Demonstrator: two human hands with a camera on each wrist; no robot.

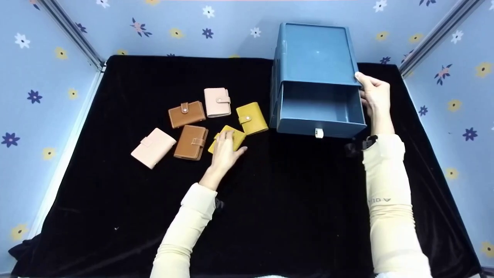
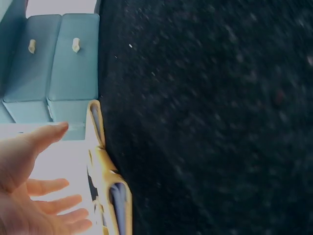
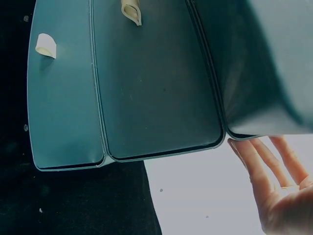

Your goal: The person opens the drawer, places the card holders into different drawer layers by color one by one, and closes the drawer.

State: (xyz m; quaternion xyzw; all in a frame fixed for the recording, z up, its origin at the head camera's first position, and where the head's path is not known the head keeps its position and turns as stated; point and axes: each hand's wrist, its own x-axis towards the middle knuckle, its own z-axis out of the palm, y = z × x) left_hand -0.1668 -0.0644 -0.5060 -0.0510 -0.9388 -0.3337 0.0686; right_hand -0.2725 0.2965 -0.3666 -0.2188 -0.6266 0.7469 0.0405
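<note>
Yellow wallets (image 1: 253,119) lie on black cloth (image 1: 293,200) between flowered blue walls (image 1: 241,19).

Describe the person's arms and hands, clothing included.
The left sleeve and right sleeve are pale cream and wrinkled. Dark lettering marks the right forearm, too small to read surely. Something small and dark shows near each cuff. Neither the left hand nor right hand wears gloves.

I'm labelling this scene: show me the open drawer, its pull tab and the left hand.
Open drawer (image 1: 297,127), head view, front panel.
Pull tab (image 1: 319,133), head view, front face.
Left hand (image 1: 224,153), head view, back of the hand.
</note>
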